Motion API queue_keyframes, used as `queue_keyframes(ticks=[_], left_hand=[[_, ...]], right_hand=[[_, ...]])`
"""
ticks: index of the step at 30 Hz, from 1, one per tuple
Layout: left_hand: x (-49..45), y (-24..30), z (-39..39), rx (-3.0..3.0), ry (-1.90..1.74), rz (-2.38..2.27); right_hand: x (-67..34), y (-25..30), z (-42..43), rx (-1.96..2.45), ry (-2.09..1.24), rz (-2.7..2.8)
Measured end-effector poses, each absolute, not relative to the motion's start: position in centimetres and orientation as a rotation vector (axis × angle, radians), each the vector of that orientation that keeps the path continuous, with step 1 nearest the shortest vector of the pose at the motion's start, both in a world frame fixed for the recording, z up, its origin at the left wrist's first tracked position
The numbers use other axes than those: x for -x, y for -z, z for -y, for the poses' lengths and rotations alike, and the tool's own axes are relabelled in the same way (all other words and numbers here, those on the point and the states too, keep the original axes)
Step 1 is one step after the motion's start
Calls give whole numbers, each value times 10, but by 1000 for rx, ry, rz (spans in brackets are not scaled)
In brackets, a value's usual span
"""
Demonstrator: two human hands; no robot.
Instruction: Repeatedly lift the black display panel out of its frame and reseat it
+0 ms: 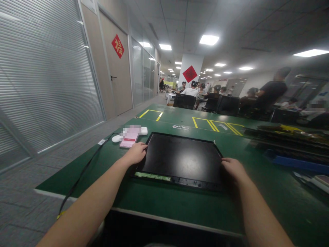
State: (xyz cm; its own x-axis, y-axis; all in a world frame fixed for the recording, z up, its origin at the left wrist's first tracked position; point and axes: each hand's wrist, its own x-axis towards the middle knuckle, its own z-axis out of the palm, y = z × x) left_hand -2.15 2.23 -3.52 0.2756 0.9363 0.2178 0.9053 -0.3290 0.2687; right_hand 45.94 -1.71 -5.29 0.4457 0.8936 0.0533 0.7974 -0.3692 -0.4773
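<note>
A black flat display panel point(181, 157) lies face up on the green table point(164, 199), with a strip of circuit board along its near edge. My left hand point(136, 152) grips the panel's left edge, fingers curled over it. On the opposite side, my right hand point(235, 168) holds the right edge near the front corner, fingers wrapped round the rim.
A phone with a pink screen point(129, 139) and a white object point(117, 138) lie left of the panel, and a black cable point(82, 173) runs off the table's left edge. Blue trays point(295, 161) with parts stand at the right. People sit at desks in the background.
</note>
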Motion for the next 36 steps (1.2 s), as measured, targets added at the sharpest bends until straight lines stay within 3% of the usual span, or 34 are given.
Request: queue_keyframes(ticks=[36], left_hand=[[19, 38, -22, -2371, -567, -1770]], right_hand=[[-473, 70, 11, 2125, -424, 1337]])
